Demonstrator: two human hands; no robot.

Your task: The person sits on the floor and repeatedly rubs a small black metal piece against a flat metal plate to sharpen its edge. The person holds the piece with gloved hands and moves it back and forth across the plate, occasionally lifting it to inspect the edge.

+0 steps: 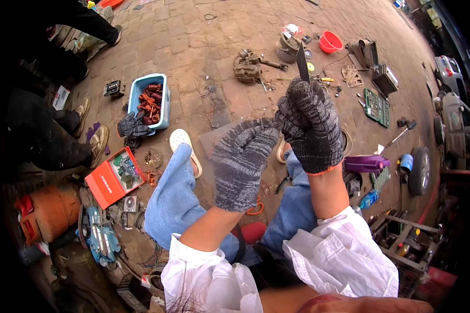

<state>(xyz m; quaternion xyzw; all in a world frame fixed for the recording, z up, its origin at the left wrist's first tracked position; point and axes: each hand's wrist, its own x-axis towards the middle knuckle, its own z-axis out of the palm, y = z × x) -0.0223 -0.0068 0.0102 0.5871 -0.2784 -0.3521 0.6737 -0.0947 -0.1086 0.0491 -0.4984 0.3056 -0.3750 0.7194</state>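
In a grey-black knit work glove, my right hand (308,125) is closed around the lower end of a dark flat blade (302,63) that points up and away from me. The blade's handle, if it has one, is hidden in the fist. My left hand (245,164), gloved the same way, has its fingers bent and pressed together. Its fingertips meet the side of the right hand, and whatever they may pinch is hidden. Both hands are raised in front of my knees, above the brick floor.
At left, a blue tub (165,107) holds reddish-brown coil-like pieces, with a loose glove (132,125) at its edge. An open red box (103,183) lies nearer. Ahead are a greasy metal part (247,67), a red bowl (330,41) and a green tool case (376,108). People stand at left.
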